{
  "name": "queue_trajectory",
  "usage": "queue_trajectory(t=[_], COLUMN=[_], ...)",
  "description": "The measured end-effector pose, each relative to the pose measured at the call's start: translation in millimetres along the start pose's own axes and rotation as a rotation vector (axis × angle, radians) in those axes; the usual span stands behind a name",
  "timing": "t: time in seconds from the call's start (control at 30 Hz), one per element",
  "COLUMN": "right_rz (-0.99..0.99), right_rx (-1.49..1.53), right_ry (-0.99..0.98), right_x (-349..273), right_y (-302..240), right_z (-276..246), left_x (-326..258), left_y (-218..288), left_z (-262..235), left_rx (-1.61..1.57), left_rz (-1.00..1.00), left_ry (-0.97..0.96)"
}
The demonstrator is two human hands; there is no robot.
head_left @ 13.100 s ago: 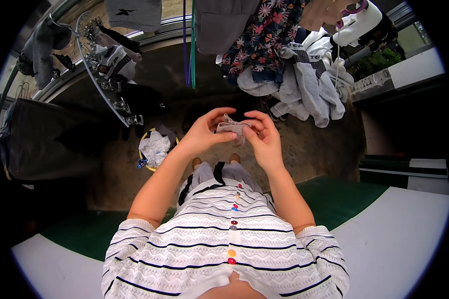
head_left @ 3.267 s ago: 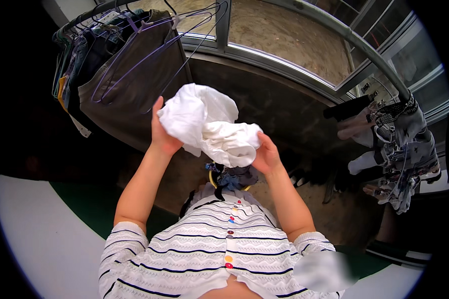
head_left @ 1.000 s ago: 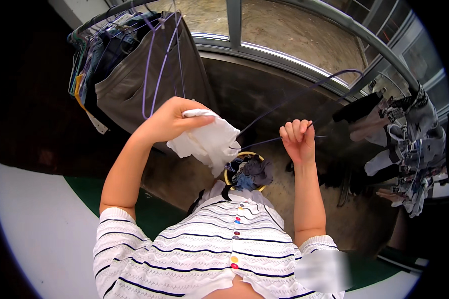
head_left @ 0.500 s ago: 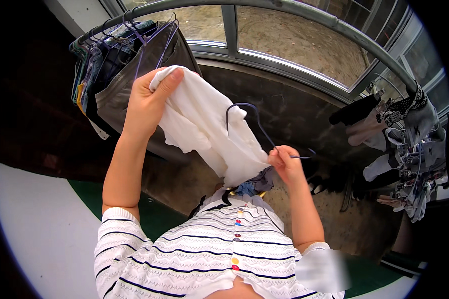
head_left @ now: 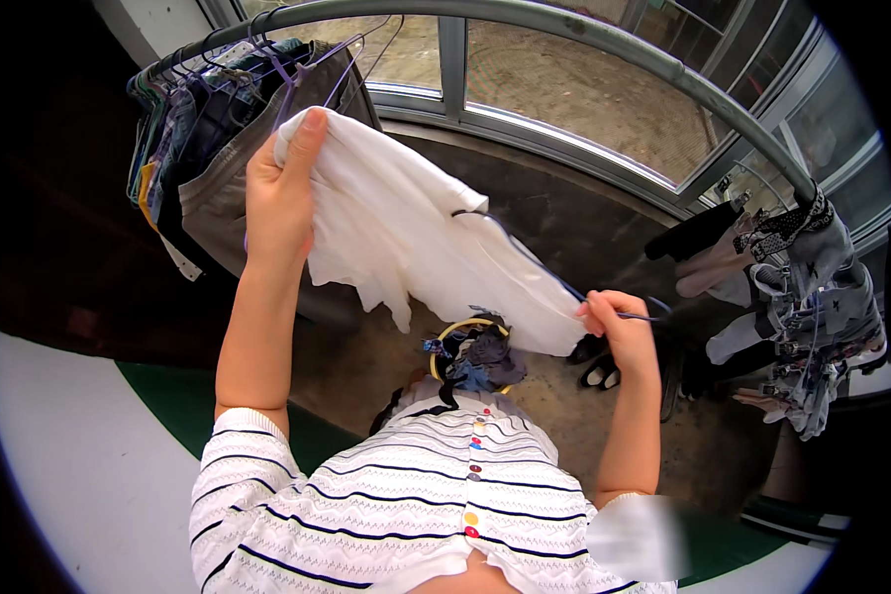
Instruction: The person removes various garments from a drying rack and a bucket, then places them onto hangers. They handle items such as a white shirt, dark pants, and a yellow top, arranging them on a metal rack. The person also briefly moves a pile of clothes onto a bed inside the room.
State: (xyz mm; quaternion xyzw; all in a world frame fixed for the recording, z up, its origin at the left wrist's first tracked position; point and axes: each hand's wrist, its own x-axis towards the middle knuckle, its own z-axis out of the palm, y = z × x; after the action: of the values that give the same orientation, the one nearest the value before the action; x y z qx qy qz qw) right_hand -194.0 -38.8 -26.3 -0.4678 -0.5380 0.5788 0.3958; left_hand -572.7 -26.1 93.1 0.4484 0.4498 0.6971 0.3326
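White garment (head_left: 396,223), centre frame, now stretched wider along dark hanger (head_left: 547,268): left hand (head_left: 285,188) pinches upper-left end, right hand (head_left: 619,322) closed on hanger (cloth too, apparently).

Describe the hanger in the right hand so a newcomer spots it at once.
From the grey rail curving past the windows, come down to the white garment held up by the left hand. At its lower right end, the right hand grips a thin dark-blue hanger, running along the garment's upper edge. Unlike the purple hangers at the rail's left, it is off the rail.
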Motion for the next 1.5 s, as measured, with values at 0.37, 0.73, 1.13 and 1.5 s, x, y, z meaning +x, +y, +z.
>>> queue_trajectory(t=[0.37, 0.73, 1.13, 1.5], right_rz=[-0.011, -0.197, -0.256, -0.161], right_rx=[-0.276, -0.627, -0.721, -0.669], right_ry=[-0.027, -0.034, -0.084, -0.021], right_x=[-22, -16, -13, 14], right_y=[-73, -163, -199, -169], right_z=[-14, -3, -15, -5], left_x=[2, -4, -6, -3], left_y=[-1, -38, -38, -27], left_z=[-17, -15, -10, -17], left_rx=[0.166, 0.135, 0.207, 0.301], left_rz=[0.089, 0.155, 0.089, 0.089], left_ry=[-0.312, -0.712, -0.671, -0.715])
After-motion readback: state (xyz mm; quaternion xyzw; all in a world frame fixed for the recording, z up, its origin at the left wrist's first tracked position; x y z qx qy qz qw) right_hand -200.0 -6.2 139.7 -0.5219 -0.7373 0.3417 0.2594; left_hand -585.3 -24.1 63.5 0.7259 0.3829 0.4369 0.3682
